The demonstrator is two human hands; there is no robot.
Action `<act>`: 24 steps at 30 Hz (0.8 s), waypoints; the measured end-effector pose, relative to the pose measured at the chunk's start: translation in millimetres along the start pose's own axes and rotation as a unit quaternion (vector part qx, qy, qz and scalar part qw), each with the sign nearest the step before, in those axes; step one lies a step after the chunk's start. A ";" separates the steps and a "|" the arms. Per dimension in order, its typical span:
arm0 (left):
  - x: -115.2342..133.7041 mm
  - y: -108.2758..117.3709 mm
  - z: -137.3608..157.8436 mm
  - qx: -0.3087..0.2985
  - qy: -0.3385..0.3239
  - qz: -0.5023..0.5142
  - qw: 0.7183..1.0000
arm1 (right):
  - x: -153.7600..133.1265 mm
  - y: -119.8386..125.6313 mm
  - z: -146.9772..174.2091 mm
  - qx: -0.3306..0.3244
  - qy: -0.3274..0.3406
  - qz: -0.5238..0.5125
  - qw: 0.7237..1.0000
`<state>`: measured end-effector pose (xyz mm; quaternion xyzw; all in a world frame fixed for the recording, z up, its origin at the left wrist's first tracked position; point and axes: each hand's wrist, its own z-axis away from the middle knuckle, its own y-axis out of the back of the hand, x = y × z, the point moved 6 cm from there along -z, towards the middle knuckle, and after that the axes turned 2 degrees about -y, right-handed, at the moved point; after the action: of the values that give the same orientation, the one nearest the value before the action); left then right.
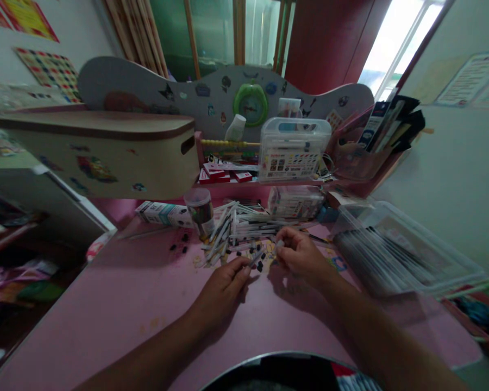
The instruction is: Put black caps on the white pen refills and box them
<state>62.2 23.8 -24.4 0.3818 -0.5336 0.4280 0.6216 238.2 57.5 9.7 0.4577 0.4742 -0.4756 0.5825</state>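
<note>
My left hand (224,287) is closed round a slim pale pen barrel (258,256), which points up and to the right. To its right, my right hand (303,258) is pinched on a small whitish piece (279,246), too blurred to name. Small black pieces (260,266) like pen caps lie just beyond the left fingertips, and several more (185,238) are further left. Behind both hands is a loose heap of white and grey pen barrels (244,225) on the pink desk (146,304).
A clear tub (198,198) and a long printed box (163,213) stand left of the heap. On the right is a clear plastic bin (440,260) of dark slender items. A clear carry case (295,152) and green clock (250,105) are on the shelf behind.
</note>
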 end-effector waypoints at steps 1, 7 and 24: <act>1.6 -1.2 0.6 -0.012 -0.002 -0.011 1.000 | -0.4 -3.2 1.8 -0.002 -0.001 -0.035 0.999; 7.5 -4.0 2.5 -0.050 -0.011 -0.065 0.997 | -1.7 -13.4 10.0 0.005 -0.016 -0.111 0.994; 21.8 2.4 0.9 -0.055 -0.082 -0.384 0.918 | -15.8 -25.9 21.5 -0.097 0.140 0.273 0.947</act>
<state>61.0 26.5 -2.6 0.5564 -0.4175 0.0939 0.7123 213.7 34.9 26.0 0.5731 0.4520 -0.1812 0.6591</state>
